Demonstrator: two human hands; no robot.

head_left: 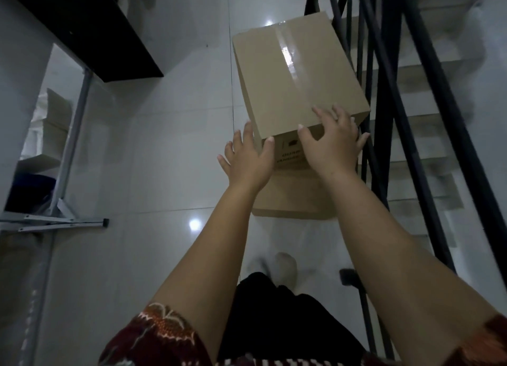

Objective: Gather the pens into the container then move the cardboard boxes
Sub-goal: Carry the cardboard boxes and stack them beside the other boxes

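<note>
White tiled floor (164, 151) beside a black stair railing (389, 96) — both hands' grip spread, left hand (248, 160) and right hand (333, 143) bracing the taped cardboard box's (290, 72) near corners at twelve o'clock, apparently to shift it.

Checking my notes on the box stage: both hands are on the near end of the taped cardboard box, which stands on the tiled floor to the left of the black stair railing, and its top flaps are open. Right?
Not quite: in the head view the cardboard box is sealed with tape, flaps closed. The left hand, right hand and black stair railing are as you said.
</note>
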